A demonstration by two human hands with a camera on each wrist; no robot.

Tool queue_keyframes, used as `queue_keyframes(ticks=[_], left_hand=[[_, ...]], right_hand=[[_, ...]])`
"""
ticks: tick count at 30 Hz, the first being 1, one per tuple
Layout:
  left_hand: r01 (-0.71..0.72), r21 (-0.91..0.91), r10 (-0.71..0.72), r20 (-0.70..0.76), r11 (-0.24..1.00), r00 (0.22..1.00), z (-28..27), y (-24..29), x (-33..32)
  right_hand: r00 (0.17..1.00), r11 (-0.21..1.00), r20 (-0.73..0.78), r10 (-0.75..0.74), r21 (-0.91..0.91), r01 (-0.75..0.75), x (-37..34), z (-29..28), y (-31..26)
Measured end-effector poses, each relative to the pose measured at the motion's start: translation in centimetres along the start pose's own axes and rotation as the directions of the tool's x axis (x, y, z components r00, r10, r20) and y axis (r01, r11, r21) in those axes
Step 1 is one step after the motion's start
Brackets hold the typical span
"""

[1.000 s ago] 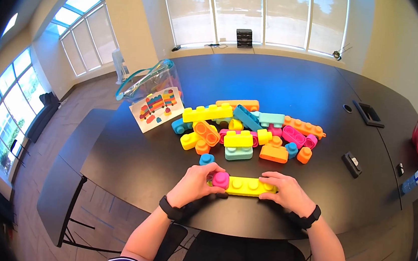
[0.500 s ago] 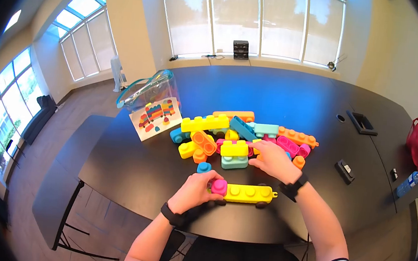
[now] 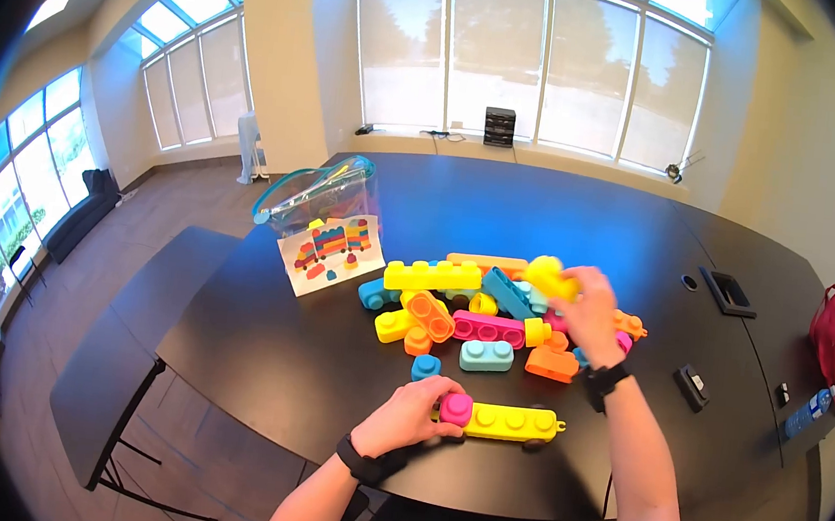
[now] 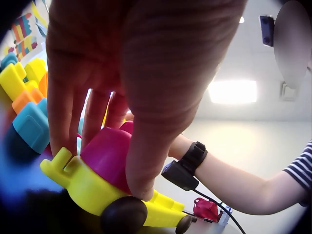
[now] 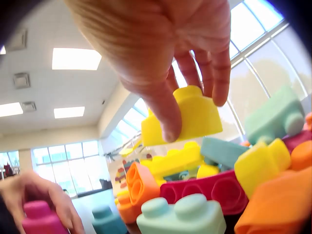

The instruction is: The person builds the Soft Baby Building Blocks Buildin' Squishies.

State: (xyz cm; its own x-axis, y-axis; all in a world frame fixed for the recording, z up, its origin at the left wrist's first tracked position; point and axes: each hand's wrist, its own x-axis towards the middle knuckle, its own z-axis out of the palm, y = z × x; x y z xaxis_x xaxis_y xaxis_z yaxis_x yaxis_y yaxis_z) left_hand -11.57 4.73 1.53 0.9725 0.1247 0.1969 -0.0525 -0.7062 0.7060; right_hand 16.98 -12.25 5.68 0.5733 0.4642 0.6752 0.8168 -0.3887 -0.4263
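My left hand (image 3: 404, 418) pinches a pink block (image 3: 457, 408) seated at the left end of a long yellow wheeled base (image 3: 512, 423) near the table's front edge. In the left wrist view the thumb lies against the pink block (image 4: 108, 152), above the base's dark wheel (image 4: 124, 214). Over the right part of the block pile, my right hand (image 3: 593, 313) holds up a yellow block (image 3: 550, 277). The right wrist view shows that yellow block (image 5: 195, 117) between thumb and fingers, above the pile. A mint block (image 3: 486, 356) lies below the pile's magenta block (image 3: 487, 329).
A blue block (image 3: 425, 367) stands just beyond my left hand. Behind the pile at left are a picture card (image 3: 330, 252) and a clear bag (image 3: 328, 197). Toward the right lie a dark device (image 3: 692, 387), a water bottle (image 3: 809, 412) and a red bag (image 3: 829, 335).
My right hand has left the yellow base, gone to the pile and lifted the yellow block off the mint one. My left hand stays on the pink block. The head view has shifted.
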Motion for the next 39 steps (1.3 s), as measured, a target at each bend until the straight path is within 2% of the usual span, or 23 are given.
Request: queue_keyframes(ticks=[1,3,6,10,14,17,20,24,27,32,35,39], left_hand=[[0.004,-0.029,-0.004,0.009,1.0,1.0,0.0,-0.3,0.0],[0.02,-0.072,-0.019,0.022,0.997,1.0,-0.1,-0.7,0.0],[0.031,-0.095,-0.03,0.011,0.995,0.999,-0.2,-0.6,-0.1],[0.001,-0.06,-0.003,-0.022,0.998,1.0,0.0,-0.7,-0.2],[-0.01,-0.005,0.01,-0.025,1.0,1.0,-0.1,-0.7,-0.3],[-0.004,-0.024,0.003,-0.021,1.0,1.0,-0.2,-0.6,-0.3],[0.004,-0.034,-0.004,-0.009,0.999,1.0,-0.2,-0.6,-0.3],[-0.008,-0.036,0.007,-0.019,0.999,1.0,-0.1,-0.9,-0.4],[-0.007,-0.054,0.005,-0.029,0.999,1.0,0.0,-1.0,-0.4],[-0.003,-0.02,0.002,-0.038,1.0,0.999,0.1,-0.9,-0.4],[0.007,-0.047,-0.009,-0.041,0.999,0.999,0.1,-0.8,-0.4],[0.063,-0.071,-0.065,-0.021,0.995,0.998,-0.1,-0.4,-0.3]], right_hand=[[0.999,0.997,-0.042,0.024,-0.073,-0.027,-0.1,-0.6,1.6],[0.994,0.975,-0.015,0.112,-0.189,-0.113,-0.8,-1.3,4.1],[0.988,0.954,0.058,0.141,-0.275,-0.12,-2.3,-1.1,6.4],[0.977,0.936,0.169,0.127,-0.348,-0.061,-2.4,-1.7,5.7],[1.0,0.952,-0.004,0.007,-0.307,-0.008,-1.2,-1.5,2.0],[0.977,0.977,0.101,-0.188,-0.088,0.197,-0.7,0.0,-0.2],[0.887,0.942,0.328,-0.324,0.026,0.334,-1.2,3.5,-1.6],[0.819,0.954,0.541,-0.192,-0.093,0.286,-0.7,7.5,-2.5],[0.727,0.96,0.683,-0.061,-0.16,0.231,0.1,9.1,-1.9],[0.745,0.965,0.656,-0.12,-0.098,0.242,0.5,9.4,-1.3],[0.81,0.961,0.563,-0.165,-0.095,0.262,0.6,8.4,-1.4],[0.912,0.989,0.392,-0.116,0.129,0.071,0.7,4.0,-3.0]])
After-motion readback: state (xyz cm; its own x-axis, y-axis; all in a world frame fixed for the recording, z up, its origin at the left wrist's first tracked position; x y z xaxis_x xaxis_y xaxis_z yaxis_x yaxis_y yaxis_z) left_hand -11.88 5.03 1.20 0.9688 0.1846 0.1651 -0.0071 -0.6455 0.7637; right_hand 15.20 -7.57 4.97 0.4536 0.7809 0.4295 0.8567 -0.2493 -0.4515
